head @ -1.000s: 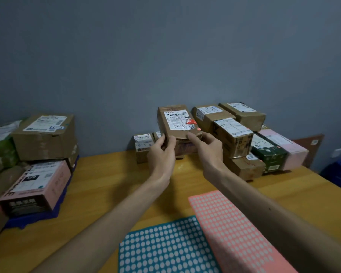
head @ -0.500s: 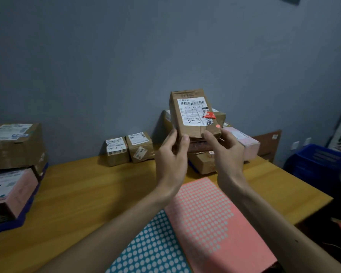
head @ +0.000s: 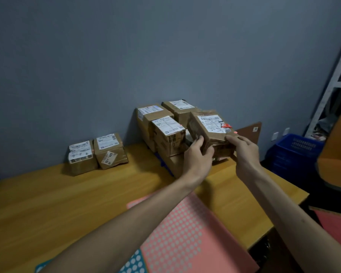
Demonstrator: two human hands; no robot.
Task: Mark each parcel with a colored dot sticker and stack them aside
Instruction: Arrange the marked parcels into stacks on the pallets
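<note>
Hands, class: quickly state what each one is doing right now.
Left hand: holding the brown parcel.
Right hand: holding the same parcel.

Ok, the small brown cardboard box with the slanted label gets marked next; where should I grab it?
Likely from above, thumb on the front face, fingers over the back: the small brown cardboard box stands close against the white-labelled cardboard box on its left, leaving that side no room.

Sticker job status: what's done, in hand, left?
Done: the held parcel carries a pink dot by its label, as does one box in the stack. In hand: left hand and right hand grip that parcel at the stack. Left: setting it down; two small boxes by the wall show no dot.
</note>
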